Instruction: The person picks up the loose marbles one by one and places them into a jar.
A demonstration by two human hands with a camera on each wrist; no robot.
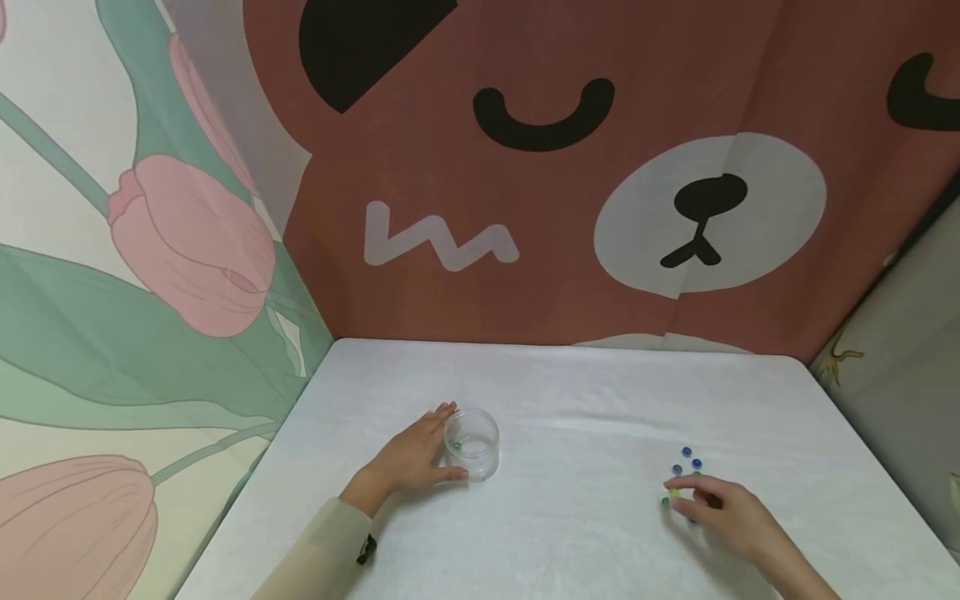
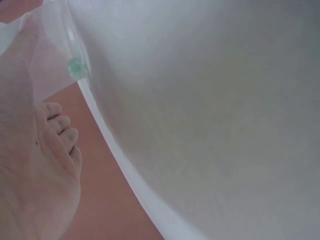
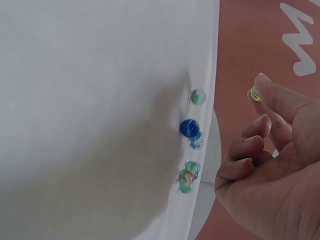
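Note:
My left hand [image 1: 416, 454] holds a clear round plastic container [image 1: 483, 467] on the white table, thumb on its near side and fingers along its far side. A green marble [image 2: 77, 68] lies in the container, seen through the wall in the left wrist view. My right hand [image 1: 723, 508] pinches a yellow-green marble [image 3: 255, 94] between thumb and index finger, raised above the table; its other fingers are curled. Below that hand is a loose group of marbles, among them a dark blue marble [image 3: 189, 128] and a clear green one [image 3: 198, 97]. The hand hides part of the group.
A white cloth covers the table [image 1: 570, 517]. Behind it hangs a brown bear-print curtain [image 1: 555, 275], and a tulip-print curtain [image 1: 195, 242] stands along the left side. A wide stretch of tabletop separates the container from the marbles.

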